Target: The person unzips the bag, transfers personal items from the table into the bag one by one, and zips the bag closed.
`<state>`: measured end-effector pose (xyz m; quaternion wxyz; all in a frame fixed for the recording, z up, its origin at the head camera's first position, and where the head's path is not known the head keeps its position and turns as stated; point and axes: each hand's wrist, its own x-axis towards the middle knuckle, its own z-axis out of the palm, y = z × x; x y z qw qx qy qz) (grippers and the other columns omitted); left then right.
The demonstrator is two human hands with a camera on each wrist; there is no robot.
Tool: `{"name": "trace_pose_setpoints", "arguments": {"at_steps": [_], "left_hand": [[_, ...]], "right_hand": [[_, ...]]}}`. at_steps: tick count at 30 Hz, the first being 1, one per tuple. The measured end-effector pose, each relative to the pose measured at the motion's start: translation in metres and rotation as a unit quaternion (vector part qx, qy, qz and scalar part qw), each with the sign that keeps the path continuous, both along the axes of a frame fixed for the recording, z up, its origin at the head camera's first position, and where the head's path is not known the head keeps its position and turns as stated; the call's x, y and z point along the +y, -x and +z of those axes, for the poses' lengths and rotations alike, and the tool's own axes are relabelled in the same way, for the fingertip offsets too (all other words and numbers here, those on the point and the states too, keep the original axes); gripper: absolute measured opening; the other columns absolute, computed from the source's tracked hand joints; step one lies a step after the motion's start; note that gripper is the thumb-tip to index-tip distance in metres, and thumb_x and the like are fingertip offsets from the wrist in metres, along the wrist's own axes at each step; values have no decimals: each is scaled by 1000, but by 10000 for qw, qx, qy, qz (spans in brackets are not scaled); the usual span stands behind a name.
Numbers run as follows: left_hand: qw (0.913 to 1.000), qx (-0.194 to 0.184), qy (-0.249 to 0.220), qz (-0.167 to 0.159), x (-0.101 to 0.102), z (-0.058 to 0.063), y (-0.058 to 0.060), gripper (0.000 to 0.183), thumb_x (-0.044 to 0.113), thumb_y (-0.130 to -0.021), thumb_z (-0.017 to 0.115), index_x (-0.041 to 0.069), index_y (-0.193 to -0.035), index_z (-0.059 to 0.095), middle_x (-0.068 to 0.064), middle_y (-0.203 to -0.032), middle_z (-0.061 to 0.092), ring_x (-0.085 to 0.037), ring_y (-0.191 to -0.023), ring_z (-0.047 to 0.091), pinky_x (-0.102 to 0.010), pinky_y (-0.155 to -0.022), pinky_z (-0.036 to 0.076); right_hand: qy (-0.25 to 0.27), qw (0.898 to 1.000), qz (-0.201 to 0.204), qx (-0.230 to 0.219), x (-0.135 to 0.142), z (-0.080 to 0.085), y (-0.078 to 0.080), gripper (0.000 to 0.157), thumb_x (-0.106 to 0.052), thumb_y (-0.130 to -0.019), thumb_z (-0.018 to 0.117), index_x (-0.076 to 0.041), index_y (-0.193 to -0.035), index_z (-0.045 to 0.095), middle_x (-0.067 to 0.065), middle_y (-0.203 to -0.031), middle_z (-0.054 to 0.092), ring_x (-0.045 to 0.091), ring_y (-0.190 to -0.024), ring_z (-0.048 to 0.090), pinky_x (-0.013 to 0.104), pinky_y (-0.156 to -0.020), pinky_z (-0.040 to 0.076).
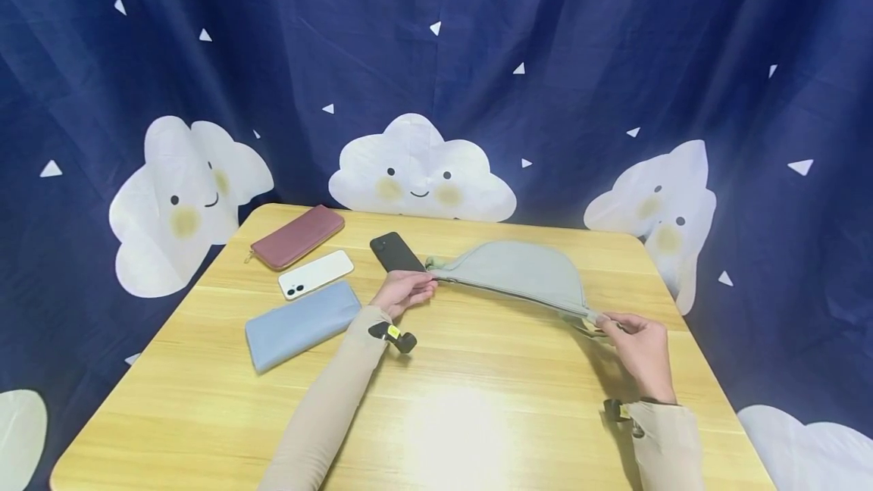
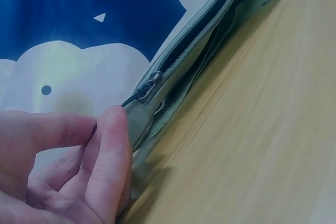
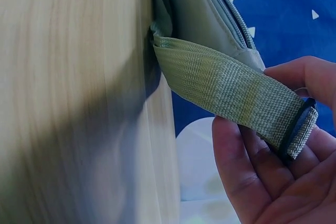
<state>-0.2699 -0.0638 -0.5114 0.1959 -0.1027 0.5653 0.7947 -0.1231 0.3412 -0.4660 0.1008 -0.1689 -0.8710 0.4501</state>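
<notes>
On the table [image 1: 443, 377], head view: one grey-green bag [image 1: 518, 267], rounded edge away from the person, zipped edge toward the person, stretched between two hands. Whether its underside is touched by the table cannot be told. Left hand [image 1: 405, 292] placed at the bag's left end; right hand [image 1: 641, 347] placed at its right end. Black phone [image 1: 395, 251] just beyond the left hand, partly hidden by it. To the left: red wallet [image 1: 298, 237], white phone [image 1: 316, 275] and blue wallet [image 1: 303, 324], laid one nearer than another, all apart from the bag.

Left wrist view: zip [image 2: 195, 43] parted, with a dark gap shown between its rows of teeth. Slider [image 2: 155, 77] seated near the bag's end. Dark zip cord [image 2: 135, 98] pinched at the fingertips, which are brought together with no more than the cord between them; remaining fingers curled beneath.

Right wrist view: webbing strap [image 3: 226, 80], folded back at its end and bound by a black band [image 3: 298, 127], laid across the right hand. Fingers set narrowly, above and below, with strap and bag corner held between.

Step in hand, as judged: opening of the zip, apparently at or near full travel. Next move, as judged: release of the cord is called for, and a spreading of the bag's mouth, while the right end is kept steady.
</notes>
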Motion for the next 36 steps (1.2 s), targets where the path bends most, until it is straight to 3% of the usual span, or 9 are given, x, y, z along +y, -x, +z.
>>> {"name": "trace_pose_setpoints", "arguments": {"at_steps": [24, 36], "left_hand": [[9997, -72, -29, 226, -11, 0, 3, 11, -1, -95, 67, -4, -104, 74, -7, -78, 78, -12, -72, 75, -22, -74, 65], [9995, 93, 28, 314, -10, 2, 6, 20, -1, -96, 67, -8, -114, 71, -5, -77, 78, -10, -70, 74, -21, -75, 64]], "right_hand": [[7, 10000, -74, 14, -1, 2, -1, 38, -40, -94, 74, -7, -113, 79, -6, -100, 81, -15, -92, 55, 18, -87, 46], [81, 9999, 48, 139, 3, -4, 2, 37, -36, -94, 76, -3, -112, 79, -7, -86, 81, -12, -82, 63, 11, -80, 46]]}}
